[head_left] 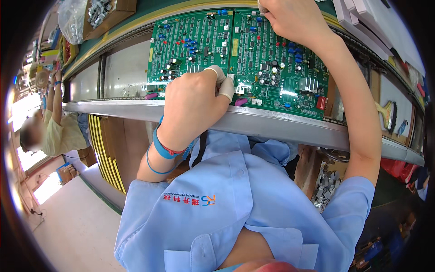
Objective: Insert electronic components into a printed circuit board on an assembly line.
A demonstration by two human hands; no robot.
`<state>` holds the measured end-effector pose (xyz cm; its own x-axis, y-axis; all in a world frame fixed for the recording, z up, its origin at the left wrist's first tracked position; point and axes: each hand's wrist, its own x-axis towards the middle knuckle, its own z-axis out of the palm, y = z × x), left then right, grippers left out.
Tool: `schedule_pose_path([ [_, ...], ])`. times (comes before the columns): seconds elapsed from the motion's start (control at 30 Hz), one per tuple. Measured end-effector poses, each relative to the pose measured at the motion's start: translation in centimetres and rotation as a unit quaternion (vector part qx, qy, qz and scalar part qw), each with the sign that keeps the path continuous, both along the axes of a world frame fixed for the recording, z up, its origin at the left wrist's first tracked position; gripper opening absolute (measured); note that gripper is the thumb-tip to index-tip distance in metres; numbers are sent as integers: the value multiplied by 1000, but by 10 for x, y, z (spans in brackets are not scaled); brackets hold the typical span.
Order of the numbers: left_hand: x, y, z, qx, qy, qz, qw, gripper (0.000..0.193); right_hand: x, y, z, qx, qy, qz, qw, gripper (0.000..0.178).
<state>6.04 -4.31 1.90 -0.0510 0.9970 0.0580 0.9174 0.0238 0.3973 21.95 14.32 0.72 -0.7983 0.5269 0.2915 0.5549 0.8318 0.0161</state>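
Two green circuit boards, a left one (181, 47) and a right one (253, 52), lie side by side in a metal-railed track, covered with capacitors, connectors and other components. My left hand (195, 97), with pale finger cots on thumb and index finger, is closed in a pinch over the near edge where the boards meet. A small white part (230, 78) shows at its fingertips. A blue wrist strap (164, 147) circles that wrist. Over the far edge of the right board, my right hand (294, 20) has its fingers curled in. Its fingertips are partly cut off by the picture's top edge.
The track's metal rail (290, 128) runs between me and the boards. At the far left are a cardboard box (111, 18) of metal pieces and a plastic bag (72, 20). White boxes (362, 20) and a brush (386, 113) lie right. Another person (63, 131) works at left.
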Motion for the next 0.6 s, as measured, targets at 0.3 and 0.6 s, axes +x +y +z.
schedule_pose_path([
  [0.3,12,4,1,-25,1,-4,1000,20,22,14,-14,-39,287,179,940,9],
  [0.6,19,9,1,-66,23,-15,997,21,19,13,3,-134,39,-14,990,10],
])
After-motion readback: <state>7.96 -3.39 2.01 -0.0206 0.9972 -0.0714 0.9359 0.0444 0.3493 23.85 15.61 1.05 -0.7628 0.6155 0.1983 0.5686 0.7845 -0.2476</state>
